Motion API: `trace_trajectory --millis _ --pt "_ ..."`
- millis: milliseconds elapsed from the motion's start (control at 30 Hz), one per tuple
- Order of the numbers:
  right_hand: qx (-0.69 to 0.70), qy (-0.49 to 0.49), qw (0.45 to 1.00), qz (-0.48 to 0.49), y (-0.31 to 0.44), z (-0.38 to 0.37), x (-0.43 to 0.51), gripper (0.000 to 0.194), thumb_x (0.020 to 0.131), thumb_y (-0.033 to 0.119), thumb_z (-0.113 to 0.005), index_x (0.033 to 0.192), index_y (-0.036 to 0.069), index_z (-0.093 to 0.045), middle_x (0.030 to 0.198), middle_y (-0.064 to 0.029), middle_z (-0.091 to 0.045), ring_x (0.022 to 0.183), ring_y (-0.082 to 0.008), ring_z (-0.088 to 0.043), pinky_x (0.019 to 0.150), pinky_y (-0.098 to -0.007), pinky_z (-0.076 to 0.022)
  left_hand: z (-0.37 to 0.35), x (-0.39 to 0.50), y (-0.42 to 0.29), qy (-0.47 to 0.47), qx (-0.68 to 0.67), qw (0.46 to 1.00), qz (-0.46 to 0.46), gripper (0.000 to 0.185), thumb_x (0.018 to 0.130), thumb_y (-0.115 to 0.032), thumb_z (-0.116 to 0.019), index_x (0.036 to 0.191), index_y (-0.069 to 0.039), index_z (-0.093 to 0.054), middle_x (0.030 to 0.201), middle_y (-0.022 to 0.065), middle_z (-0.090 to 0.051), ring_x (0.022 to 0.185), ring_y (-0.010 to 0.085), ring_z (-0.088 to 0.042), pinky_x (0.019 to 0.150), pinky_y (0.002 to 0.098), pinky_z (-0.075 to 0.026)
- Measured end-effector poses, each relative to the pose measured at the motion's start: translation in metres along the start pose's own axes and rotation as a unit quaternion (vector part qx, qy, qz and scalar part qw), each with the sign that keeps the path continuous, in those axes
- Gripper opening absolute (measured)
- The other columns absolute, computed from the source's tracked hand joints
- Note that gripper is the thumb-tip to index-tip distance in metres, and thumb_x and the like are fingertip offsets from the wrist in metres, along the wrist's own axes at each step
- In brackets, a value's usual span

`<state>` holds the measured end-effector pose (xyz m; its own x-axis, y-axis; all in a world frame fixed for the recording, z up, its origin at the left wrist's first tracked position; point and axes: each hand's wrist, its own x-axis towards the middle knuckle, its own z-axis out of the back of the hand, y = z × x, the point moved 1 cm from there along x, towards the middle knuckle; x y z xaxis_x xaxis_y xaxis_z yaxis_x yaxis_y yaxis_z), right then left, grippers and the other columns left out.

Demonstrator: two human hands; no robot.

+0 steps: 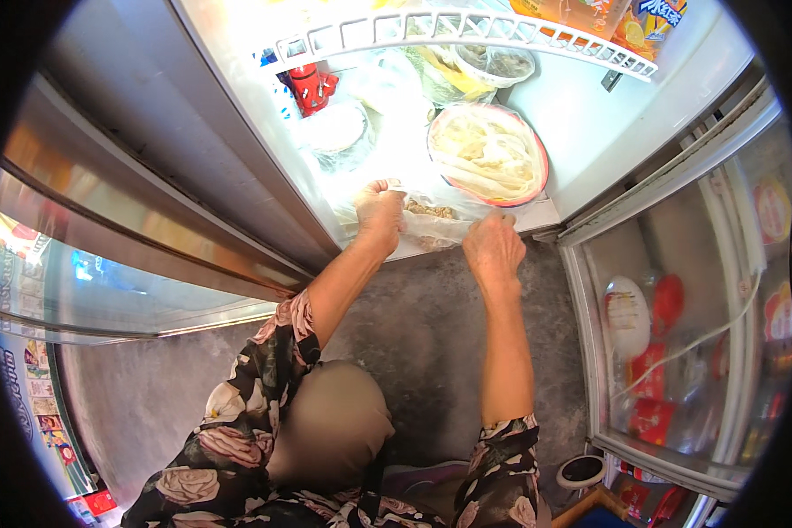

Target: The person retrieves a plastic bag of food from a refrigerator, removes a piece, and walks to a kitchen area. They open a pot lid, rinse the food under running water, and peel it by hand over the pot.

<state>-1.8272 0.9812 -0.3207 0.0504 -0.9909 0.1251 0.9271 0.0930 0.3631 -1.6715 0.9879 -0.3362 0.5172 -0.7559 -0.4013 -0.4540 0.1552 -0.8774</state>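
At the front edge of a lit fridge floor, my left hand [379, 214] and my right hand [495, 244] grip two ends of a clear plastic bag [439, 228]. Brown, crumbly pieces of food show inside the bag between my hands. Just behind my right hand, a red-rimmed bowl [542, 148] holds pale food wrapped in thin plastic. A bagged white round item [336, 129] lies behind my left hand. Farther back are a red bottle-like item [308, 86] and plastic bags with green and yellow contents [459, 82].
A white wire shelf [482, 30] crosses above the bagged food, with orange drink packs on it. Open glass doors stand at the left [138, 264] and right [666, 297]. Grey floor [422, 330] lies below; a small round-topped container [581, 471] is at the lower right.
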Motion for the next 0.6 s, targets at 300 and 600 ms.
trace_trajectory --millis 300,600 --pt "0.209 0.017 0.94 0.27 0.023 -0.005 0.002 0.016 0.073 0.001 -0.052 0.086 -0.003 -0.061 0.087 -0.0213 -0.059 0.084 -0.0315 -0.059 0.072 -0.0404 -0.0464 0.001 -0.019 -0.009 0.004 0.014 0.997 0.08 0.027 0.075 -0.005 -0.059 0.1 -0.007 -0.049 0.059 -0.004 -0.038 0.047 0.0069 -0.032 0.039 0.0251 -0.023" --pt "-0.006 0.166 0.972 0.169 0.011 -0.039 0.035 0.018 0.075 0.009 -0.056 0.087 -0.004 -0.061 0.081 -0.021 -0.06 0.079 -0.0354 -0.06 0.07 -0.0419 -0.048 0.02 -0.013 0.01 0.038 0.046 0.998 -0.033 0.03 0.078 -0.024 -0.059 0.102 -0.007 -0.05 0.085 0.0012 -0.052 0.073 0.0113 -0.048 0.053 0.0257 -0.039"
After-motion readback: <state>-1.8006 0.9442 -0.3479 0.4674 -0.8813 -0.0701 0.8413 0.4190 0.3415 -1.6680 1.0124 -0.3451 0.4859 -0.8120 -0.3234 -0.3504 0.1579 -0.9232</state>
